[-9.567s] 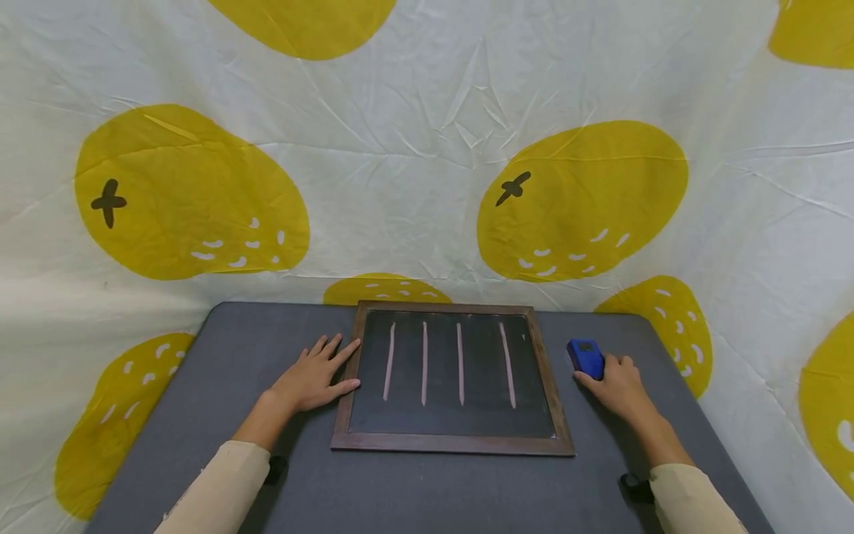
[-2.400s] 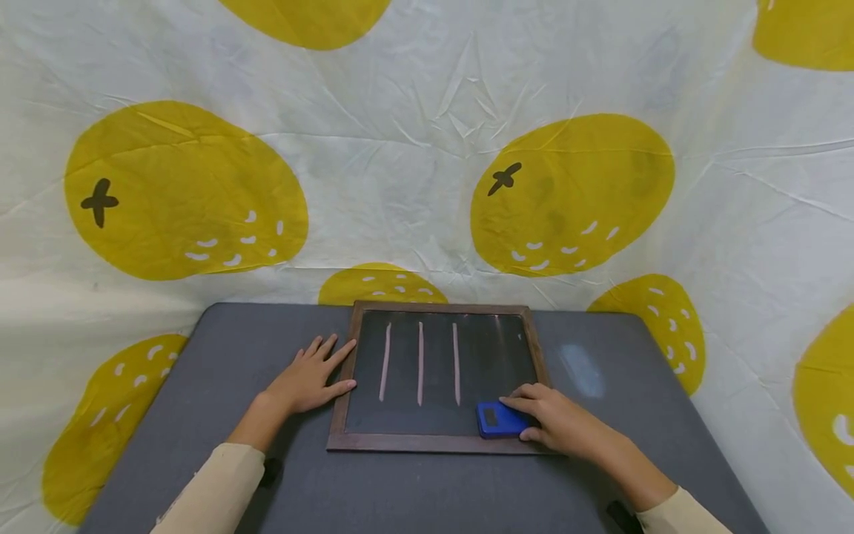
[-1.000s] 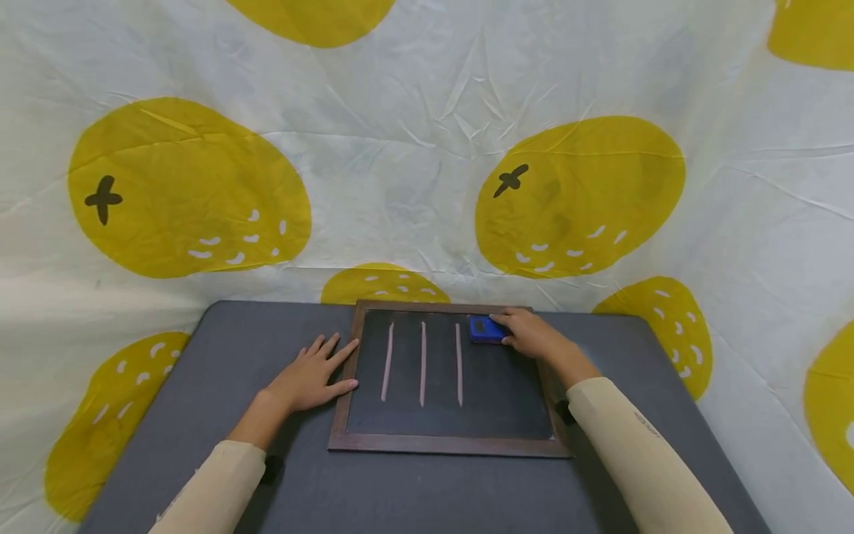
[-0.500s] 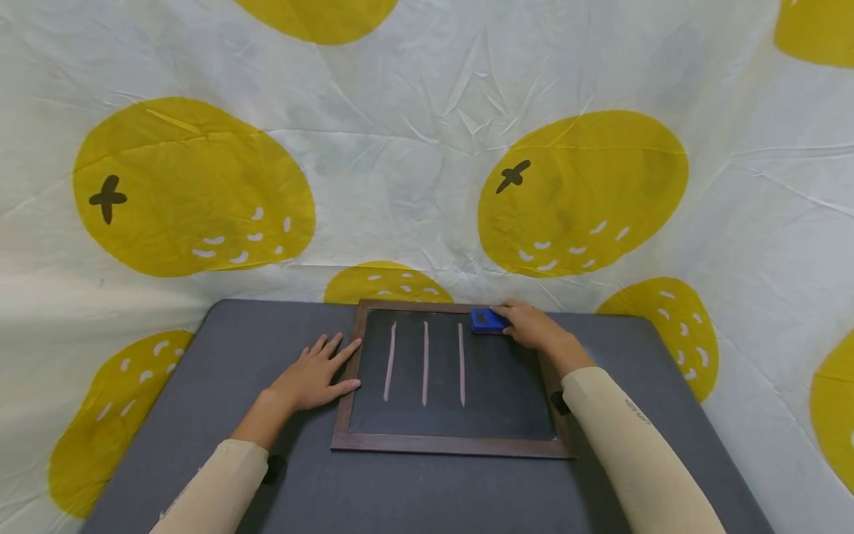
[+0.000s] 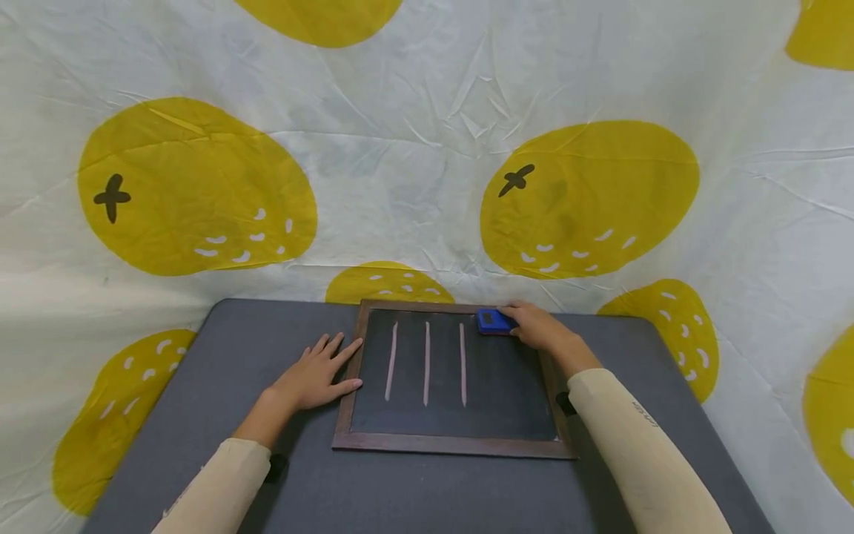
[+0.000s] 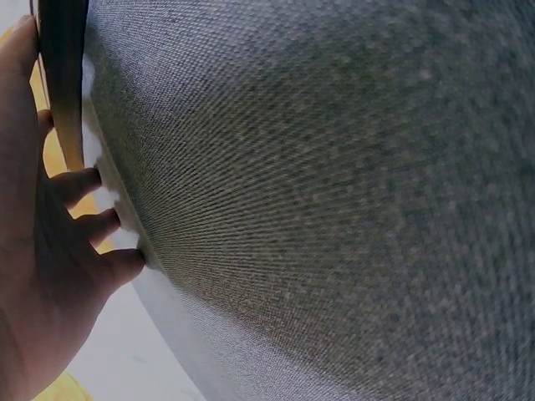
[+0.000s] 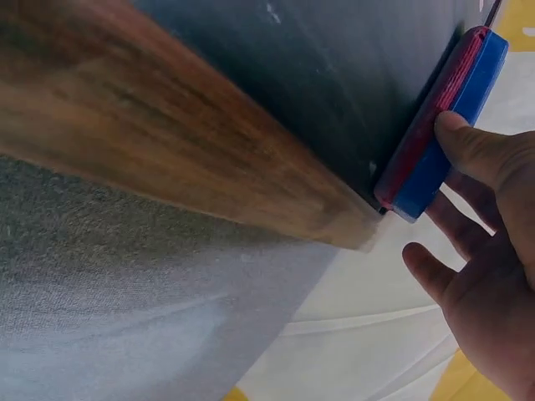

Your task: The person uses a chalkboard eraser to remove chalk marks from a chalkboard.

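Note:
A dark chalkboard [image 5: 508, 397] in a brown wooden frame [image 5: 454, 444] lies on the grey table. Three pale pink upright chalk lines [image 5: 427, 363] mark its left and middle parts; the right part bears no line. With spread fingers, my left hand [image 5: 313, 378] rests on the table, thumb and index finger touching the frame's left edge. My right hand [image 5: 539, 328] grips a blue chalkboard eraser [image 5: 493, 322] near the board's top edge. In the right wrist view, the eraser's reddish felt side [image 7: 430, 117] faces the board and the thumb presses its blue back.
A pale chalk smudge [image 7: 117, 351] shows on the table beside the frame in the right wrist view. White cloth [image 5: 394, 193] with yellow fruit prints hangs behind the table [image 5: 373, 493] and along its sides.
Since the earliest frame, my right hand has carried the eraser from the table onto the board, and the rightmost line is gone. Lately the eraser has risen to the top edge. My left hand stays put.

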